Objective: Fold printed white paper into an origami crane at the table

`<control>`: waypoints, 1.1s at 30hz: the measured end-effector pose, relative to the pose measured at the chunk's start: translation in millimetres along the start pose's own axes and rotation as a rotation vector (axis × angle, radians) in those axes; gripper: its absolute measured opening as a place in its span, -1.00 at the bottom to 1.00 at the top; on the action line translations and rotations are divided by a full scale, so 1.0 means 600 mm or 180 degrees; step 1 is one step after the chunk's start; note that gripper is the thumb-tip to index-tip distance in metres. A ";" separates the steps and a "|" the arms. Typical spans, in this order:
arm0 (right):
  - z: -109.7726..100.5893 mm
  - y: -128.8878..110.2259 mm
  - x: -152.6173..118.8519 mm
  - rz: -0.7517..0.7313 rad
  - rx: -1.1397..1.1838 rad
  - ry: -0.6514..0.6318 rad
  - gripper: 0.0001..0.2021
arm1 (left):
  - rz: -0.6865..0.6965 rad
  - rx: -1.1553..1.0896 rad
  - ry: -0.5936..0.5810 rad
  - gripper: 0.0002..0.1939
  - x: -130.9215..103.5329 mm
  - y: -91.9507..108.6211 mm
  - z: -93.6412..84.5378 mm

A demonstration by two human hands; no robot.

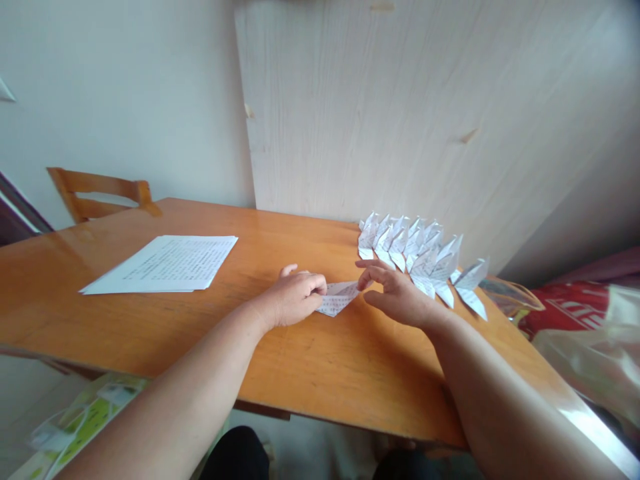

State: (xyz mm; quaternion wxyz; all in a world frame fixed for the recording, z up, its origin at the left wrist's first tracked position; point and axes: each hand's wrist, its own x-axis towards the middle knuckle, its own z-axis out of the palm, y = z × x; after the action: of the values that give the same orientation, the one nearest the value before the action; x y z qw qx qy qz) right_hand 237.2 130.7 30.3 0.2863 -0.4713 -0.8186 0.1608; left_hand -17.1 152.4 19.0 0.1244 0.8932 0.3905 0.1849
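printed paper [336, 305] under left fingers [320, 291]; print illegible

On the wooden table [325, 373]: folded sheet [336, 305] before you, between your left hand [296, 297] and right hand [397, 295]. Stack of paper sheets [165, 263] flat on the tabletop, well to the left. Folded paper figures [425, 263] grouped at right, near and beyond your right hand. Chair [107, 189] behind the table's far left part. Wall panel [370, 120] behind the far edge. Plastic bag [590, 357] just beyond the right edge, outside the tabletop.
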 end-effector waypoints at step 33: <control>0.015 0.018 0.000 0.0147 0.0171 -0.0181 -0.90 | -0.0287 0.0041 0.0206 -0.86 0.001 -0.003 0.015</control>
State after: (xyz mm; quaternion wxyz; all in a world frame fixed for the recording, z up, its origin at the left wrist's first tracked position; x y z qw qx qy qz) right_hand 239.2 136.2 17.6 0.2717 -0.4774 -0.8107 0.2026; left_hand -14.1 153.1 10.3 0.1141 0.8690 0.4354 0.2054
